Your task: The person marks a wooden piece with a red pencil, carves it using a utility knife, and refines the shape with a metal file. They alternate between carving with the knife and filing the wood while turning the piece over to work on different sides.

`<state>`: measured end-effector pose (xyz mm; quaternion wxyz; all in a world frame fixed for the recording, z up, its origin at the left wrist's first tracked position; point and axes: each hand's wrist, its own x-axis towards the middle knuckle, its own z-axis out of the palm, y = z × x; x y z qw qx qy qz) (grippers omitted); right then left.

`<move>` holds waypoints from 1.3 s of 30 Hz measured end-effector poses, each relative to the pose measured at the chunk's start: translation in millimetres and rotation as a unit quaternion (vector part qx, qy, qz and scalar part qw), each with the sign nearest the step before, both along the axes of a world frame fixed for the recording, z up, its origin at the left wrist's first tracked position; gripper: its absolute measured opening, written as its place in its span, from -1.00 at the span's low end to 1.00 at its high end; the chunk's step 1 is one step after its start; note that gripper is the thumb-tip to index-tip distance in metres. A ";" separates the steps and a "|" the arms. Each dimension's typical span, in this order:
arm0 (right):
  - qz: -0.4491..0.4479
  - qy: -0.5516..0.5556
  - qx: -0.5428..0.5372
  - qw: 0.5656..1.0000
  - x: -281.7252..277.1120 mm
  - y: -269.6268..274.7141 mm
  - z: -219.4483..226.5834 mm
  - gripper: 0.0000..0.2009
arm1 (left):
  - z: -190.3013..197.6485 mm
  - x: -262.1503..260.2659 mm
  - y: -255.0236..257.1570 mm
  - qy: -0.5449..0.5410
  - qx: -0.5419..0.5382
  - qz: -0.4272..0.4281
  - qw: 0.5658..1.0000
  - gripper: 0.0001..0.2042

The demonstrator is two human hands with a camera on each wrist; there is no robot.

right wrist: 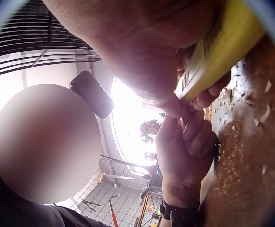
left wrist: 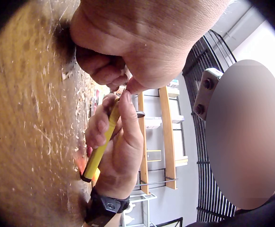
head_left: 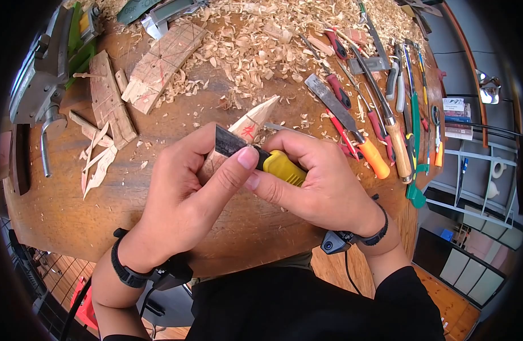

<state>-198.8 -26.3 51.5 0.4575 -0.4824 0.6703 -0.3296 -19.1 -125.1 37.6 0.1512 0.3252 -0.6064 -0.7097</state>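
Over the near part of the wooden bench, my left hand (head_left: 184,182) grips a pointed piece of wood (head_left: 258,116) with red marks and a dark side face. Its tip points away from me, up and to the right. My right hand (head_left: 327,173) holds a yellow utility knife (head_left: 284,168), its black front end up against the wood. Both thumbs meet at that spot, and the knife's cutting edge is hidden by the fingers. In the left wrist view the knife's long yellow handle (left wrist: 99,153) runs down through the right palm.
Wood shavings (head_left: 255,51) cover the far bench. A metal vise (head_left: 45,85) stands at the left, near red-marked boards (head_left: 164,65) and thin offcuts (head_left: 99,165). Several tools lie at the right, including an orange-handled chisel (head_left: 375,159) and a wooden-handled tool (head_left: 399,150).
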 end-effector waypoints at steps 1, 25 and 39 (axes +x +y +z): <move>-0.003 -0.008 0.006 1.000 0.0 -0.2 0.2 -0.61 | -1.3 -0.6 0.3 0.000 0.000 0.000 1.000 -0.78; -0.010 -0.019 -0.004 1.000 0.3 1.6 -2.4 -0.61 | -2.9 -1.5 2.5 0.023 0.008 0.013 1.000 -0.81; -0.008 -0.016 -0.013 1.000 0.4 -0.3 -1.2 -0.53 | -2.0 -3.1 2.9 0.029 0.006 0.027 0.999 -0.74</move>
